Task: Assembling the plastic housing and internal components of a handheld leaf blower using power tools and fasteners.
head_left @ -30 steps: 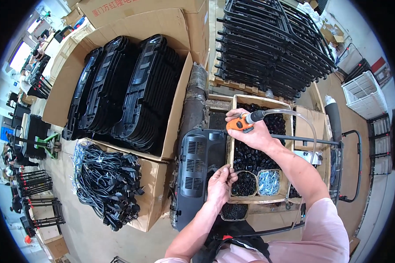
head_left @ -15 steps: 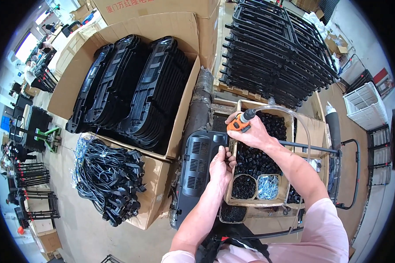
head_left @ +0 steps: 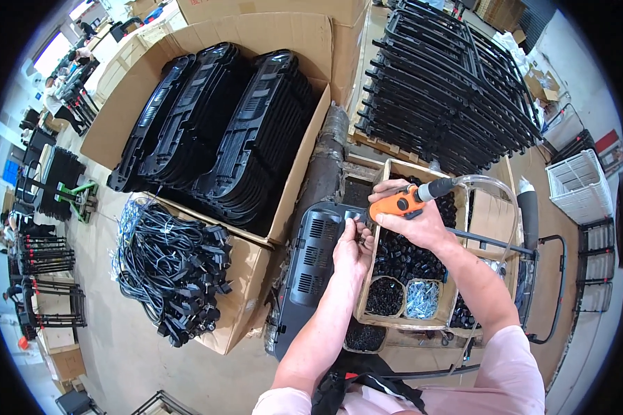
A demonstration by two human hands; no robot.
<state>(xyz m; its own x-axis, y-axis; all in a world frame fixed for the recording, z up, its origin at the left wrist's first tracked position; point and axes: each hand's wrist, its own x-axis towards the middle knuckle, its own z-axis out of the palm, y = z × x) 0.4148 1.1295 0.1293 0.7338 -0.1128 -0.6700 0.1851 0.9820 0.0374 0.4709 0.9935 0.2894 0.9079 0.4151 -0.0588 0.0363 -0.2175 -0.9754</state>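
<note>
My right hand (head_left: 422, 225) is wrapped round an orange and black air screwdriver (head_left: 397, 205), with a clear hose leaving its back end. The tool lies roughly level, its front end pointing left at the far end of a black plastic cover (head_left: 313, 259) with vent slots. At that same end my left hand (head_left: 354, 247) has its thumb and fingers pinched together. A small shiny spot shows at the thumb tip; what the fingers hold, if anything, is too small to make out. The cover lies lengthwise in front of me, partly under my left forearm.
A divided wooden box (head_left: 368, 315) holds black caps, black screws and silver screws (head_left: 422, 299). Beyond lie stacked black frames (head_left: 450, 90). To the left, a carton (head_left: 304, 181) holds nested black covers; bundled black cables (head_left: 173, 266) rest on another carton. People work far left.
The screwdriver has swung from tilted to nearly level, its front end now facing the cover. My right hand turned with it. My left hand stays at the cover's far end.
</note>
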